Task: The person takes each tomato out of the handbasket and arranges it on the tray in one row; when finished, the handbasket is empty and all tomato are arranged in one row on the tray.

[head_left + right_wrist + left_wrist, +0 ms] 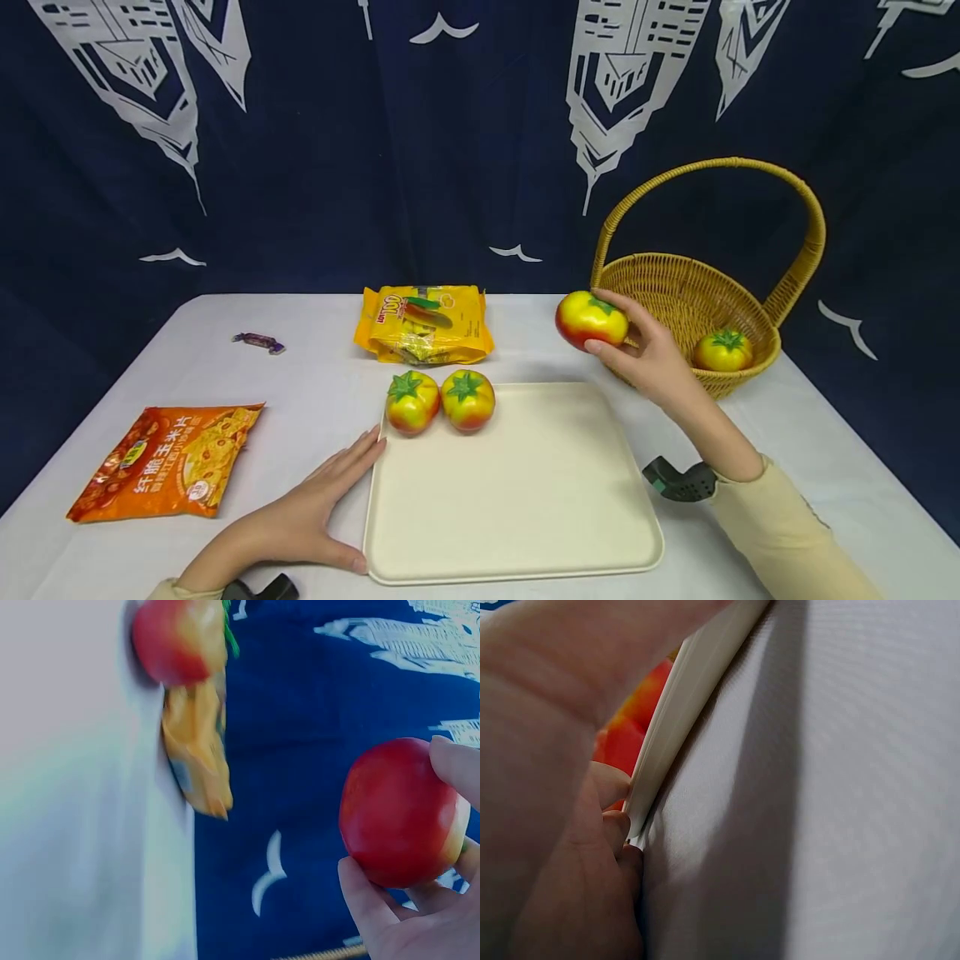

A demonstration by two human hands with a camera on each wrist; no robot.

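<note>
My right hand (pixel 651 350) holds a red-and-yellow tomato (pixel 585 322) with a green leafy top, raised near the left rim of the wicker basket (pixel 660 287). In the right wrist view, thumb and fingers curl round this tomato (pixel 401 814). Another tomato (pixel 723 351) lies inside the basket. My left hand (pixel 311 512) is spread at the left edge of the cream tray (pixel 517 500), its fingertips and thumb right at the rim. Two tomatoes sit side by side in the tray's far left corner, a left one (pixel 412 408) and a right one (pixel 468 404).
Behind the tray lies a yellow candy bag (pixel 425 323). An orange snack packet (pixel 165 462) is on the left of the white table (pixel 315 375), with a small purple wrapped candy (pixel 258 342) farther back. The basket's tall handle (pixel 731 162) arches up before a dark blue curtain (pixel 465 167).
</note>
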